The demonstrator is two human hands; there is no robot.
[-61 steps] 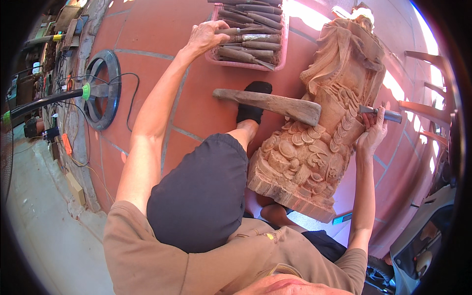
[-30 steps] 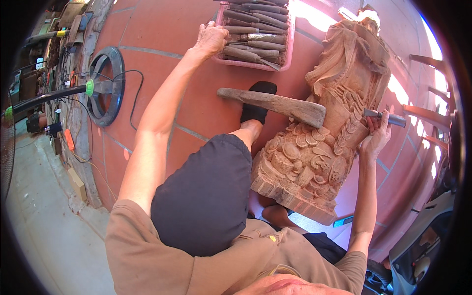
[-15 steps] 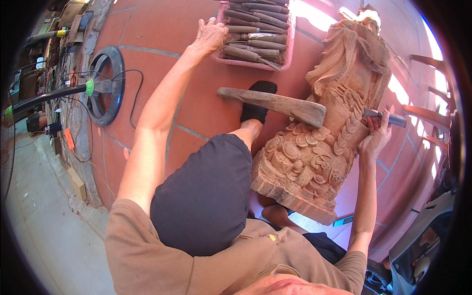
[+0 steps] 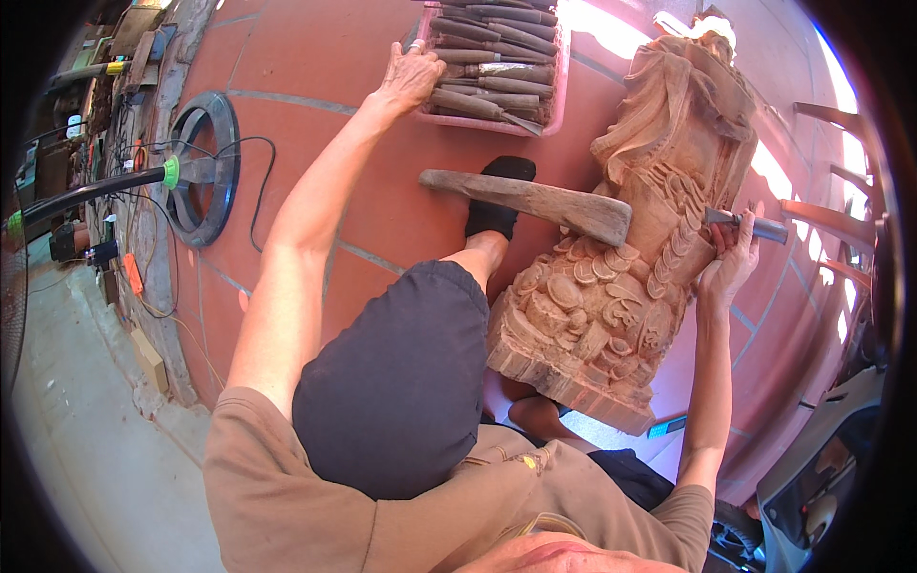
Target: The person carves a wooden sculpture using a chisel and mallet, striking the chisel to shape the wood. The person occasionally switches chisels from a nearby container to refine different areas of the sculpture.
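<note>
My left hand (image 4: 411, 76) is at the left rim of a pink plastic basket (image 4: 564, 95). Its fingers look apart, near the ends of several wood-handled carving chisels (image 4: 501, 69) heaped inside; whether it touches one is hard to see. My right hand (image 4: 731, 253) grips a chisel (image 4: 764, 229) with a grey-brown handle, beside the right side of a carved wooden figure (image 4: 659, 191). This reddish-brown figure leans away from me, its base close to my body, with coin-like and scale-like relief on it. A worn wooden mallet (image 4: 535, 201) lies with its wide end on the carving.
My foot in a black sock (image 4: 501, 196) rests on red floor tiles (image 4: 382, 201) under the mallet. Left stands a round black stand base (image 4: 202, 167) with a cable. Wooden legs (image 4: 831, 220) stick in at the right, above a grey vehicle (image 4: 821, 468). A blue-edged object (image 4: 667, 427) lies by the figure's base.
My left hand has shifted very slightly down at the basket rim. The right hand, chisel, mallet and figure look the same.
</note>
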